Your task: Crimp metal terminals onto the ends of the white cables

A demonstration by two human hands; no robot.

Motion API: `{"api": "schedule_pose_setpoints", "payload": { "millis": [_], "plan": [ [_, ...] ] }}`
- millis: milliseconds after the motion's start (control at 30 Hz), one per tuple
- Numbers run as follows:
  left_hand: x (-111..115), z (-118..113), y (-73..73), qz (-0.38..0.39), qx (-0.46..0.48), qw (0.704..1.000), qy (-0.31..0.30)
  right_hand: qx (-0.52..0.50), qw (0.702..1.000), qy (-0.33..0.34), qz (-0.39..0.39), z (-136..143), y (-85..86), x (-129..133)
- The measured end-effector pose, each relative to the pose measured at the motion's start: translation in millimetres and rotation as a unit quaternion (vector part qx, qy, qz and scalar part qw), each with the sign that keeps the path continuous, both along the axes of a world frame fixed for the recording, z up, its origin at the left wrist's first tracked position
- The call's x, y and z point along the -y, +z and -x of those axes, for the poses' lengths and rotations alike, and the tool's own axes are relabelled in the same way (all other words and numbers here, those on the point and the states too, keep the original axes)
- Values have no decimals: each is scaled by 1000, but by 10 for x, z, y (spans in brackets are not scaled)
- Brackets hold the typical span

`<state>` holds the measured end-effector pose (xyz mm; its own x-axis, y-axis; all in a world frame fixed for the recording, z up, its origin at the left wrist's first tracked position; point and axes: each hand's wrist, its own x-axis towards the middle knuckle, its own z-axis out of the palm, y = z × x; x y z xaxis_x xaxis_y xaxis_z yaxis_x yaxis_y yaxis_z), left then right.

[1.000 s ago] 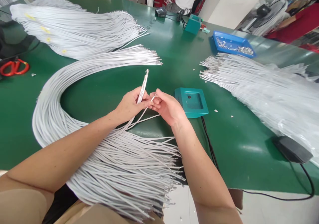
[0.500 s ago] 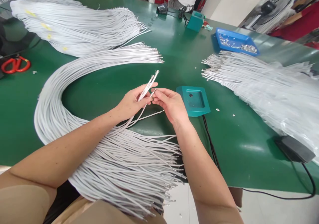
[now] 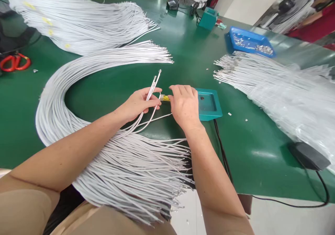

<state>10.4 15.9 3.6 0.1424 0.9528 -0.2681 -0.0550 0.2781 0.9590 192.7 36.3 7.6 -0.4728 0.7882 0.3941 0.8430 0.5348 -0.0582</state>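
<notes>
Yellow piece lies crosswise between white wires and the curled right hand, grip unclear; left hand pinches these, ends toward the tabletop's far edge.

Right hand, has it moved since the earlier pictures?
Yes. Judged against the teal box, the right hand has shifted rightward: it now hides the box's left edge, which largely showed earlier.

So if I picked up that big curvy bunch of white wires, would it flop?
Probably bendy but springy: the bunch of wires sweeps round in one smooth curve. The loose ends would likely splay, since they fan out. It might feel heavy, with so many wires packed together.
</notes>
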Motion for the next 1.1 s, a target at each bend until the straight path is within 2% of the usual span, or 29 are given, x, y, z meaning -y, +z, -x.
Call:
{"api": "schedule_pose_setpoints", "payload": {
  "millis": [167, 333, 667, 800, 867, 1000, 1100],
  "plan": [
    [-3, -17, -17, -41, -121, 992, -16, 52, 996, -13, 75, -81, 21, -59],
    [-20, -34, -19, -57, -199, 978, -16, 39, 997, -16, 72, -66, 23, -72],
    [-82, -36, -100, -67, -273, 959, -26, 19, 997, -40, 65, -52, -35, -102],
    [-85, -38, -100, -68, -272, 959, -35, 31, 997, -37, 59, -75, 30, -60],
    [-85, -35, -95, -65, -267, 961, -37, 32, 997, -70, 26, -120, 69, -43],
    [-90, -20, -84, -57, -253, 965, -39, 26, 980, -194, -19, -240, 31, -71],
    [-93, 7, -74, -49, -241, 969, -37, 34, 979, -202, -8, -292, -68, -117]
  ]
}}
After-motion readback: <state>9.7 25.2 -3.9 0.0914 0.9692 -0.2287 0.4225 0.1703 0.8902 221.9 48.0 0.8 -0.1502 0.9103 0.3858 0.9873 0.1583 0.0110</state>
